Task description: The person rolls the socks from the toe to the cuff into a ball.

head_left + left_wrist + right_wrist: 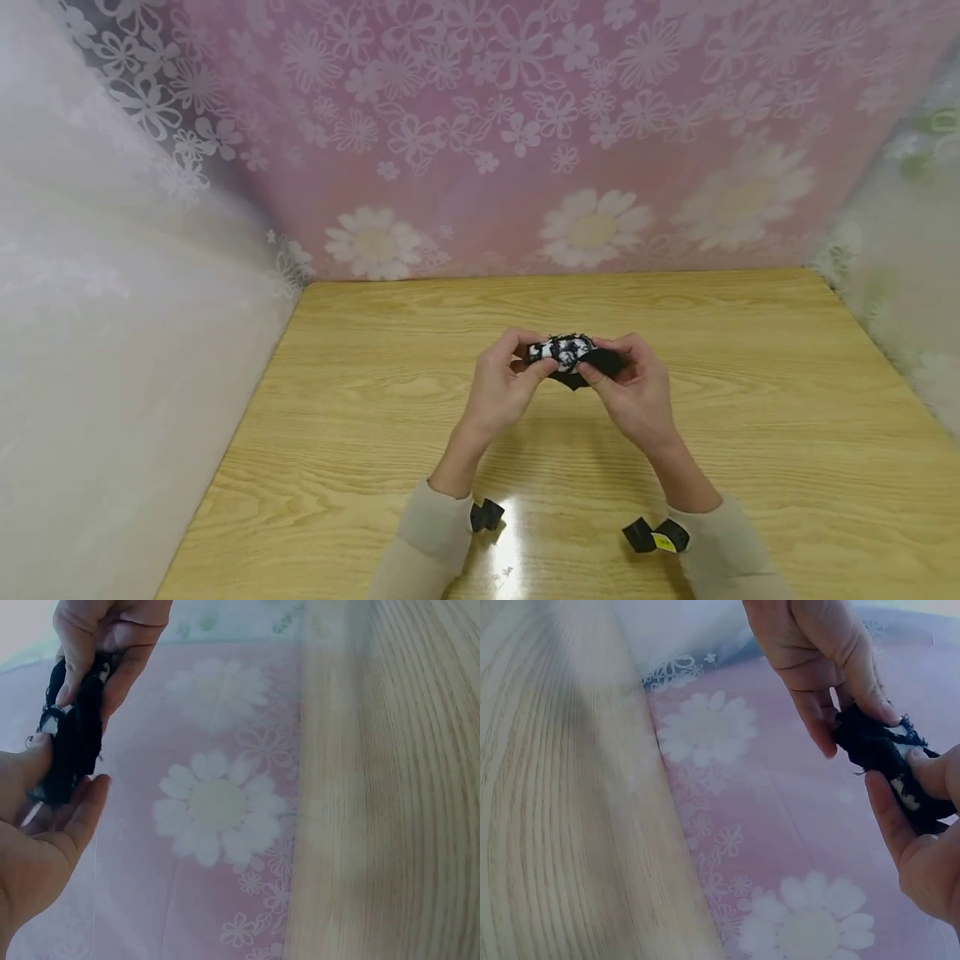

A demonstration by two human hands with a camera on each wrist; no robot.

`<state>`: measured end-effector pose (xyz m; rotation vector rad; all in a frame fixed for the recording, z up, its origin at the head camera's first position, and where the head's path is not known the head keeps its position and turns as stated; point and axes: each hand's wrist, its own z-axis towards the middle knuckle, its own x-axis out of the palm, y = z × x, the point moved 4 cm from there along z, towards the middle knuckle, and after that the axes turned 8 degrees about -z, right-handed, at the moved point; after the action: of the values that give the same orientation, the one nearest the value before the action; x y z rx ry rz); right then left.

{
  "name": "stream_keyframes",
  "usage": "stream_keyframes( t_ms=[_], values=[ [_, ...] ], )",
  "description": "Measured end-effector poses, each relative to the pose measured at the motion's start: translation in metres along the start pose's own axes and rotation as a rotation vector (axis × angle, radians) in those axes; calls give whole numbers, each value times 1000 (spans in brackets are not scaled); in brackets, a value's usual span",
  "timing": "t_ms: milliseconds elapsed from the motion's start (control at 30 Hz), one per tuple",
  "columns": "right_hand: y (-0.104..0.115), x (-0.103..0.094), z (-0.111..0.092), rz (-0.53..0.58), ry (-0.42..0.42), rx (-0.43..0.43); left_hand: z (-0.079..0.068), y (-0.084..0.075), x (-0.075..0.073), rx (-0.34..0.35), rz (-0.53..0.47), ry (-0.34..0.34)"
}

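Note:
A small folded piece of black-and-white fabric [567, 348] with loose dark threads is held above the table, between both hands. My left hand [498, 390] grips its left end, thumb on the near face and fingers behind. At the other end my right hand [637, 396] pinches the black part, its thumb close to the left thumb. In the left wrist view the fabric [75, 739] looks mostly black, with white patches near the thumbs. Frayed threads stick out along the bundle [874, 742] in the right wrist view. Its exact kind cannot be told.
Beneath the hands lies a wood-grain table [360, 433]. A pink floral sheet [480, 167] hangs behind its back edge, with pale sheets [135, 333] at the sides. Black wrist devices [487, 515] stick out by the sleeves.

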<state>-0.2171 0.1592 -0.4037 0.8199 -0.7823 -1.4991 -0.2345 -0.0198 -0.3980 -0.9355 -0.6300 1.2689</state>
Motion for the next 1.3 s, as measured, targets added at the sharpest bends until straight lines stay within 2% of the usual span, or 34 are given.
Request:
stream_keyframes(
  t_ms=[67, 167, 300, 400, 500, 633, 800, 900, 1100, 1300],
  values=[
    [1, -1, 0, 34, 37, -34, 0, -1, -2, 13, -31, 30],
    [3, -4, 0, 23, 124, -54, 2, -2, -4, 0, -52, 125],
    [2, -7, -1, -78, 252, 17, 0, 0, -4, -99, -21, 259],
    [1, -8, -3, -182, 299, 81, -1, 2, -1, -121, 4, 302],
    [1, -9, -5, -254, 293, 91, -1, 0, 1, -76, 8, 299],
    [2, -9, -6, -258, 275, 37, -1, -4, 3, -18, 26, 294],
    [3, -10, -7, -240, 243, 18, -1, -11, 8, 92, 229, 346],
    [2, -11, -9, -244, 223, 47, -2, -11, 11, 113, 341, 390],
    [-2, -9, -11, -229, 216, 73, -2, -8, 13, 39, 381, 419],
    [-4, -11, -12, -278, 265, 94, -2, 2, 7, -114, 218, 390]
  ],
)
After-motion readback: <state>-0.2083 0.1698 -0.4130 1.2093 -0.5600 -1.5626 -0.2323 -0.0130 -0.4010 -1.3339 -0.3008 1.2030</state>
